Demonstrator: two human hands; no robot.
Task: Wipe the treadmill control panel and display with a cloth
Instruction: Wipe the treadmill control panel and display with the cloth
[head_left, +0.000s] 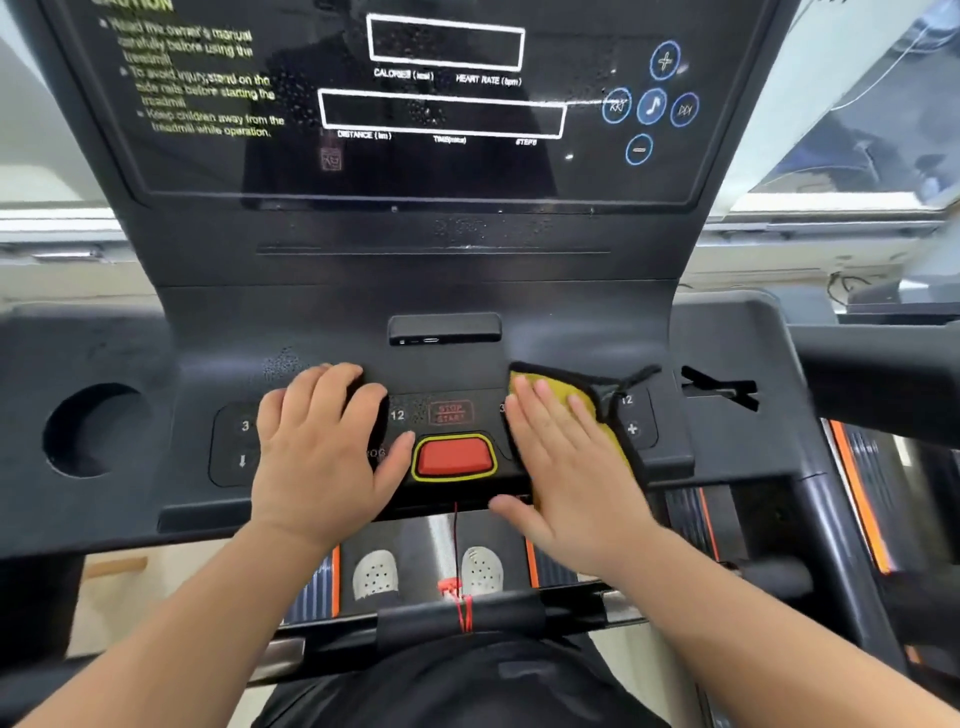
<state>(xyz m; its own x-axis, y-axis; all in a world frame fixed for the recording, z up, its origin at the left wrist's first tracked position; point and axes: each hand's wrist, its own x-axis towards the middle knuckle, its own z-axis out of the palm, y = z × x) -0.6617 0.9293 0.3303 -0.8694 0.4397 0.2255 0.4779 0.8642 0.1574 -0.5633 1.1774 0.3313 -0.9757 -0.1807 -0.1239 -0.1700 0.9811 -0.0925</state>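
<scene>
A black treadmill control panel (447, 374) fills the middle of the head view, with a glossy black display (426, 109) above it speckled with droplets. My right hand (566, 462) lies flat, fingers together, pressing a yellow cloth (587, 395) with a black edge onto the right-hand buttons. My left hand (322, 441) rests palm down on the left-hand buttons, fingers spread, holding nothing. A red stop button (454, 457) with a yellow rim sits between the two hands.
A round cup holder (93, 431) is sunk into the console's left wing. A red safety cord (457, 561) hangs from below the stop button to the black front bar (467, 618). Side handrails extend left and right. Two white shoes stand on the belt below.
</scene>
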